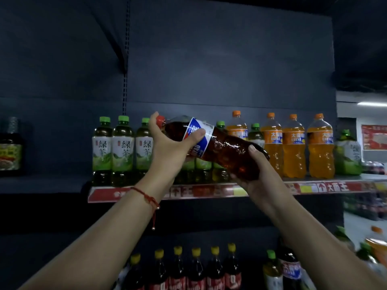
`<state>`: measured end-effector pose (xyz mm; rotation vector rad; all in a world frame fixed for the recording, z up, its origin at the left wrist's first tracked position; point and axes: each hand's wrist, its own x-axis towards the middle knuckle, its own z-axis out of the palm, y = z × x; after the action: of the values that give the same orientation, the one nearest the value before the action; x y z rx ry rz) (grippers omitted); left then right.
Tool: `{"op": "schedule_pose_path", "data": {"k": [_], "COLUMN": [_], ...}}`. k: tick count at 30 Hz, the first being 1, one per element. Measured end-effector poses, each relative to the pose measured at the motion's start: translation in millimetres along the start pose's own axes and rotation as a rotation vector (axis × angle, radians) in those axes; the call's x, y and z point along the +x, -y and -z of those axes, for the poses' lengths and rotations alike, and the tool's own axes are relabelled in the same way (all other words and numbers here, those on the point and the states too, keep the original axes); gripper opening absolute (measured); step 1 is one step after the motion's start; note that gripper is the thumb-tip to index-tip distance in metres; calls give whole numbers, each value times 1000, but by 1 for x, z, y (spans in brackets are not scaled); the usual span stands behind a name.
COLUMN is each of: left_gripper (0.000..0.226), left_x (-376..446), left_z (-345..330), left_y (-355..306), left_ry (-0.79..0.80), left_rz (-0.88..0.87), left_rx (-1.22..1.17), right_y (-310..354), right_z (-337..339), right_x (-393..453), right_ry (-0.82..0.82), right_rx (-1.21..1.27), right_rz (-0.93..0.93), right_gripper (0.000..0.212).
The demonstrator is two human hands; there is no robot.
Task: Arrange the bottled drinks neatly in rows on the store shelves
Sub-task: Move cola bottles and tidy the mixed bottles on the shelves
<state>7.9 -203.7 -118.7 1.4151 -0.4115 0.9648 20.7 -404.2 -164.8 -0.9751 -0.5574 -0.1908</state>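
A large dark cola bottle [226,149] with a red cap and a blue-white label lies tilted in the air in front of the upper shelf [209,191], cap to the upper left. My left hand [171,149] grips its neck and label end. My right hand [257,174] grips its base from below. Behind it on the shelf stand green tea bottles [122,149] on the left and orange soda bottles [294,147] on the right. One more green tea bottle [347,153] stands at the far right.
The lower shelf holds a row of dark bottles with yellow caps [196,268] and mixed bottles [291,268] at the right. A dark jar [10,147] stands on the left shelf. Bare shelf space lies between that jar and the green tea.
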Motion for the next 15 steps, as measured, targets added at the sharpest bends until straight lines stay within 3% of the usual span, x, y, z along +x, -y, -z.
{"op": "schedule_pose_path", "data": {"k": [7, 11, 13, 15], "left_gripper": [120, 109, 107, 106], "left_x": [-75, -114, -132, -150], "left_z": [2, -8, -16, -23], "left_y": [49, 84, 102, 121], "left_ry": [170, 244, 238, 217], "left_rz": [129, 208, 221, 228], "left_rx": [28, -20, 3, -6], "right_y": [-47, -80, -97, -112], "right_z": [60, 103, 127, 150], "right_x": [-57, -82, -91, -100], "right_ry": [-105, -165, -170, -160], "right_rx": [35, 94, 147, 171], "right_rz": [-95, -193, -246, -305], "right_gripper": [48, 45, 54, 85]}}
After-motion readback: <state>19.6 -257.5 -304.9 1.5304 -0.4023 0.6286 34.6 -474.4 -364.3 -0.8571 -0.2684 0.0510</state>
